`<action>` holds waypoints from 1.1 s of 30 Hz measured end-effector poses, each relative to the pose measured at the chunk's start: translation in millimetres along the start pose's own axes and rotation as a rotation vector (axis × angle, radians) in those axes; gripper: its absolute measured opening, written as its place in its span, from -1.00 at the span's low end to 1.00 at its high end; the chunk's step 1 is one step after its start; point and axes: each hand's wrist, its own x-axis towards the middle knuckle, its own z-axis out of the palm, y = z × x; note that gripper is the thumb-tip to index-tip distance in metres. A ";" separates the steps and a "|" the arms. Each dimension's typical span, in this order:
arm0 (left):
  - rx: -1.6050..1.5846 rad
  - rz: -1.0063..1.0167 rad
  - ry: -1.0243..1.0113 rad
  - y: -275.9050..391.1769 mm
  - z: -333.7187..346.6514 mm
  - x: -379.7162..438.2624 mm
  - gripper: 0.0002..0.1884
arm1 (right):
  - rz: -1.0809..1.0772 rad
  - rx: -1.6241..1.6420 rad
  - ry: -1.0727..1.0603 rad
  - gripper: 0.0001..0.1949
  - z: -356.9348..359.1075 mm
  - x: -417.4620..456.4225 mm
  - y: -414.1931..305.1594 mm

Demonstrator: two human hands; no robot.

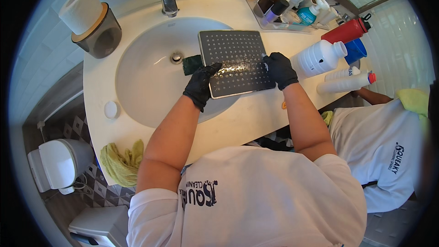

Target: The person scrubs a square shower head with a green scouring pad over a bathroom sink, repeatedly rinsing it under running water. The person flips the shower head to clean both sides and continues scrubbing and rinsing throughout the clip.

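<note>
A square rain shower head (236, 49) with a dark face and rows of small nozzles is held over the right part of the white basin (144, 75). Its middle looks wet and shiny. My left hand (200, 85), in a black glove, grips its left edge with the thumb on the face. At the right edge is my right hand (283, 71), gloved too, its fingers curled against the rim. A small pale bit shows at those fingertips, too small to identify. Beside my left hand, a dark green scouring pad (191, 65) lies in the basin, partly hidden by the shower head.
Behind the basin stands a chrome faucet (168, 0). A clear tray (252, 13) of toiletry bottles is at back right. White bottles (313, 60) and a red flask (346, 31) line the right side. A yellow-green cloth (120, 164) hangs front left. Another person (374, 144) is at right.
</note>
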 end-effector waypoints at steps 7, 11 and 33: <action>-0.076 -0.114 0.035 0.6 -0.6 2.2 -0.72 | -0.082 -0.177 0.082 -0.67 13.4 -17.7 -7.1; -0.090 -0.121 0.027 -0.2 -4.5 4.7 -0.72 | 0.027 -0.282 0.139 -0.71 10.6 -15.6 -8.7; -0.089 -0.123 0.032 4.9 5.5 -3.7 -0.77 | -0.217 -0.452 0.128 -0.84 12.6 -4.6 -22.6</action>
